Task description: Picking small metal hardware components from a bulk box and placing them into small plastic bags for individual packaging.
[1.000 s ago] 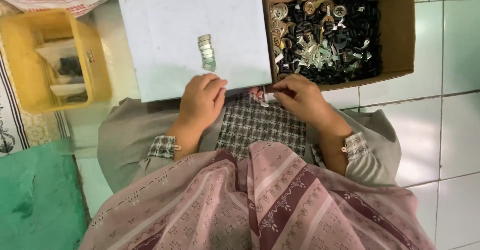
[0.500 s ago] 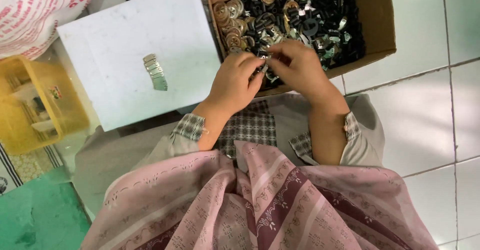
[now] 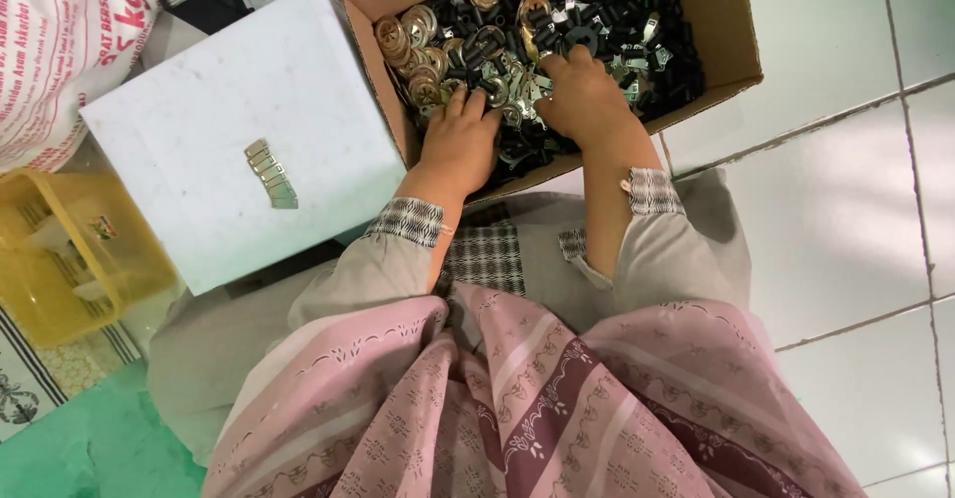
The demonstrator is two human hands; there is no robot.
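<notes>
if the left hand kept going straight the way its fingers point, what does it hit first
The left hand points up and slightly right into the cardboard box. Its fingers already rest on the small metal and black parts, so it would likely push into that pile first.

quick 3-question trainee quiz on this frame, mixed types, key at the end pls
1. True or false: both hands are inside the cardboard box of small parts.
2. What lies on the white board? A) a row of small metal pieces B) a pair of scissors C) a black cap
3. Fill in: the yellow basket sits on the person's ____ side.

Key:
1. True: the left hand and right hand both rest on the black and metal parts.
2. A
3. left
</notes>
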